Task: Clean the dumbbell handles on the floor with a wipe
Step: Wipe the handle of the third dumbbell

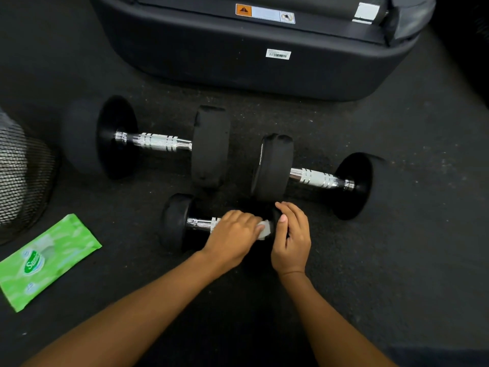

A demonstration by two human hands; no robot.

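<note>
- Lying on dark speckled rubber floor (397, 274): 3 dumbbells, black round heads, ridged chrome handles.
- Nearest dumbbell (176, 221), the smallest, sits btwn both hands.
- Left hand (232, 235) curls over its handle, fingers closed on a white wipe (265, 229).
- Right hand (292, 239) cups the right head, fingers loosely bent.
- 2 bigger ones behind: left dumbbell (156, 141), right dumbbell (315, 177).
- 1 green wipe pack (45, 260), flat, at left.
- Black machine base (211, 49) at top.
</note>
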